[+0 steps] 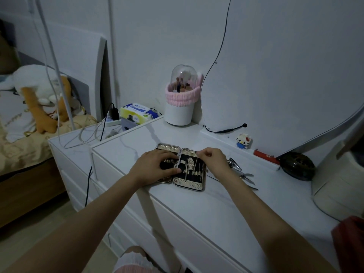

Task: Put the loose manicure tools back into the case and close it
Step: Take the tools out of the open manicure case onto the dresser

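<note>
A gold-patterned manicure case [188, 185] lies open flat on the white dresser top [216, 213]. Its black right half holds several metal tools in loops. My left hand [155, 168] rests flat on the case's left half, thumb at the hinge. My right hand [213, 160] pinches a thin metal tool [196, 161] and holds it slanted over the right half. Loose nail clippers [234, 164], nippers [246, 177] and a thin long tool [213, 178] lie on the dresser just right of the case, partly hidden by my right wrist.
A white brush holder [179, 111] with a clear dome and pink band stands at the back. A small block figure [243, 140], a red lighter [266, 157] and a dark round object [297, 166] sit along the mirror's ledge. Tissue pack [137, 113] and cables lie left.
</note>
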